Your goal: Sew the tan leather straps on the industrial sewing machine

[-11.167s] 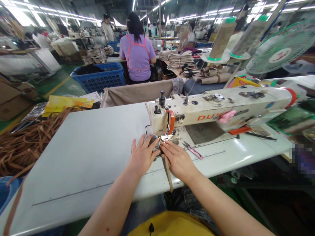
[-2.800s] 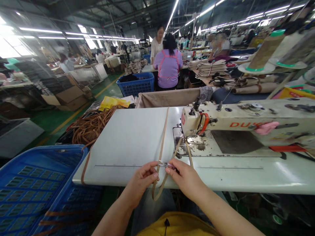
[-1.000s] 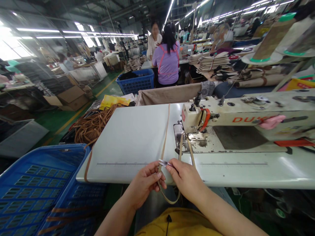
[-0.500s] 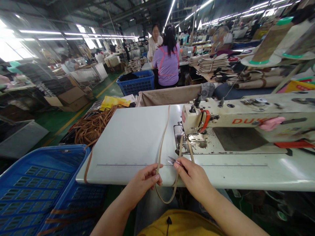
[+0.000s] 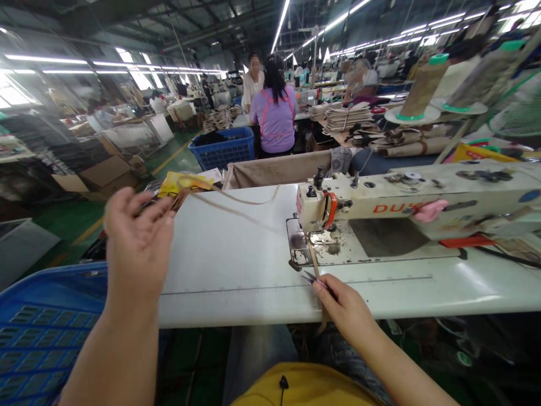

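Observation:
My left hand point(image 5: 137, 242) is raised over the left end of the white sewing table point(image 5: 224, 259), its fingers spread and slightly blurred. Just beyond its fingertips, a thin tan strap point(image 5: 230, 210) hangs blurred in the air. My right hand point(image 5: 344, 307) is closed around small thread snips point(image 5: 310, 278), blades pointing left, at the table's front edge. Another narrow tan strap point(image 5: 314, 258) runs from under the presser foot of the sewing machine point(image 5: 397, 200) down to this hand; whether the fingers also pinch it I cannot tell.
A blue plastic basket point(image 5: 46, 327) stands at the lower left. Beyond the table are a fabric-lined bin point(image 5: 274, 171), a yellow packet point(image 5: 181, 183) and a blue crate point(image 5: 222, 149). A person in purple point(image 5: 276, 118) sits ahead. Thread cones point(image 5: 422, 87) stand at the right.
My left hand has moved up and left from the front edge and opened; the strap it held now flies blurred above the table. My right hand still holds the snips beside the machine.

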A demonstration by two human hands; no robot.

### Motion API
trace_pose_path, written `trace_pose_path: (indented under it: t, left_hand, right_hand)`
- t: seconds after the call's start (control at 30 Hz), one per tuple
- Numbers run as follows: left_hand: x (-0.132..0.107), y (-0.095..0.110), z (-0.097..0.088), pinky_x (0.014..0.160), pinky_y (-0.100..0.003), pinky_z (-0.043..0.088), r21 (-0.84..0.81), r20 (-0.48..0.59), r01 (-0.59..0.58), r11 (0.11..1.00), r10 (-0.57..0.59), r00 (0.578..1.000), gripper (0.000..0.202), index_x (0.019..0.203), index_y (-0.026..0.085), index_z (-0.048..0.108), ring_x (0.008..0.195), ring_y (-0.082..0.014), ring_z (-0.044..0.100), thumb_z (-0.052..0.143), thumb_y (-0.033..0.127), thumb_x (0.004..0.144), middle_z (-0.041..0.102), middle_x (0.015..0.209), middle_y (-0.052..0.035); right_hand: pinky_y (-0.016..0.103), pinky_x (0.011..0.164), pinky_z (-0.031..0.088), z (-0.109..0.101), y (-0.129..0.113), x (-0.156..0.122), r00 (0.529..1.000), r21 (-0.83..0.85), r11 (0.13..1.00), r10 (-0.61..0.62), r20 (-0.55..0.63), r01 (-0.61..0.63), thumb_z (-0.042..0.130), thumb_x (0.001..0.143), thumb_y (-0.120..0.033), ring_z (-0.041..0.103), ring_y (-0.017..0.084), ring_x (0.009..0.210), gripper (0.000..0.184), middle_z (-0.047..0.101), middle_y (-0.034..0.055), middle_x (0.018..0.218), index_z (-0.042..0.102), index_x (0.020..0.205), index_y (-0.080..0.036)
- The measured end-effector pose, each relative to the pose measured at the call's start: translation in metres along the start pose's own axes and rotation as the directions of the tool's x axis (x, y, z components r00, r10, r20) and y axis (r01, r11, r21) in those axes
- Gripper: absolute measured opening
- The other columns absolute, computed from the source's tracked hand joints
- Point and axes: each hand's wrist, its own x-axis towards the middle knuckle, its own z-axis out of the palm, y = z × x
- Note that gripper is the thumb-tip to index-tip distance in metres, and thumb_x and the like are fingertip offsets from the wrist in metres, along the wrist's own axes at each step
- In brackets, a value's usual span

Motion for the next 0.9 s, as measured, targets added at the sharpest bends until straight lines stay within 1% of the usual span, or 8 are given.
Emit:
trace_pose_path:
  t: [0.07,0.13,0.27,0.37,0.43,0.5,0.7,0.9]
  left_hand:
    - [-0.002,0.002,0.015,0.114,-0.051,0.053,0.118,-0.074,-0.136,0.984,0.145,0.987,0.069,0.159,0.023,0.041,0.147,-0.0354,0.049,0.071,0.034,0.098,0.041,0.162,-0.0157]
    - [-0.026,0.003,0.04,0.116,-0.054,0.053,0.14,0.17,-0.151,0.979,0.127,0.977,0.054,0.152,0.021,0.051,0.145,-0.0354,0.052,0.065,0.036,0.102,0.051,0.155,-0.0168]
    - [-0.106,0.007,0.1,0.131,-0.054,0.034,0.085,0.717,-0.26,0.962,0.122,0.686,0.055,0.158,0.018,0.048,0.163,-0.0332,0.027,0.053,0.042,0.108,0.046,0.168,-0.0148]
    - [-0.153,0.002,0.128,0.135,-0.056,0.025,0.063,0.86,-0.449,0.891,0.18,0.477,0.078,0.17,0.022,0.028,0.167,-0.0315,0.016,0.06,0.05,0.104,0.029,0.178,-0.0082]
    - [-0.166,-0.012,0.138,0.135,-0.059,0.021,0.076,0.894,-0.528,0.846,0.177,0.411,0.086,0.172,0.027,0.022,0.167,-0.0318,0.016,0.06,0.059,0.102,0.027,0.178,-0.005]
    - [-0.164,-0.033,0.142,0.134,-0.061,0.017,0.137,0.897,-0.564,0.815,0.14,0.42,0.085,0.172,0.028,0.019,0.167,-0.0319,0.016,0.055,0.063,0.103,0.026,0.178,-0.0041]
    - [-0.111,-0.112,0.135,0.133,-0.063,0.015,0.497,0.77,-0.455,0.739,-0.134,0.623,0.078,0.17,0.015,0.027,0.166,-0.0335,0.018,0.031,0.06,0.106,0.026,0.177,-0.0098]
    - [-0.106,-0.202,0.068,0.13,-0.057,0.028,0.722,0.525,-0.237,0.65,-0.29,0.8,0.093,0.163,-0.002,0.037,0.162,-0.0371,0.031,0.024,0.061,0.096,0.033,0.173,-0.0231]
  right_hand:
    - [0.032,0.067,0.04,-0.004,0.0,-0.002,0.999,0.036,0.999,-0.012,-0.032,0.013,0.044,0.102,-0.064,0.057,0.022,0.072,0.044,0.059,0.0005,0.073,0.053,0.083,-0.026]
    - [0.032,0.068,0.042,-0.012,0.002,-0.002,0.997,0.104,0.994,-0.039,-0.067,0.046,0.044,0.104,-0.06,0.058,0.022,0.074,0.041,0.059,0.0007,0.075,0.056,0.086,-0.025]
    - [0.032,0.071,0.046,-0.03,0.012,0.003,0.978,0.247,0.959,-0.093,-0.187,0.138,0.043,0.103,-0.044,0.059,0.021,0.076,0.03,0.059,0.0009,0.077,0.064,0.098,-0.023]
    - [0.032,0.074,0.051,-0.045,0.02,0.013,0.936,0.305,0.931,-0.09,-0.34,0.2,0.052,0.098,-0.043,0.062,0.021,0.079,0.026,0.064,0.002,0.081,0.066,0.104,-0.022]
    - [0.033,0.077,0.056,-0.057,0.023,0.021,0.896,0.367,0.896,-0.071,-0.437,0.251,0.06,0.097,-0.049,0.066,0.021,0.082,0.03,0.068,0.0035,0.089,0.064,0.11,-0.022]
    - [0.034,0.074,0.06,-0.072,0.024,0.03,0.865,0.426,0.856,-0.048,-0.499,0.293,0.066,0.096,-0.055,0.07,0.022,0.084,0.037,0.071,0.0056,0.098,0.06,0.114,-0.023]
    - [0.035,0.062,0.062,-0.117,0.035,0.056,0.817,0.455,0.864,0.095,-0.569,0.216,0.072,0.084,-0.071,0.076,0.026,0.081,0.06,0.074,0.0109,0.106,0.057,0.116,-0.023]
    - [0.038,0.058,0.061,-0.104,0.062,0.026,0.812,0.151,0.987,0.043,-0.583,0.056,0.052,0.099,-0.065,0.074,0.025,0.07,0.048,0.076,0.014,0.103,0.061,0.113,-0.02]
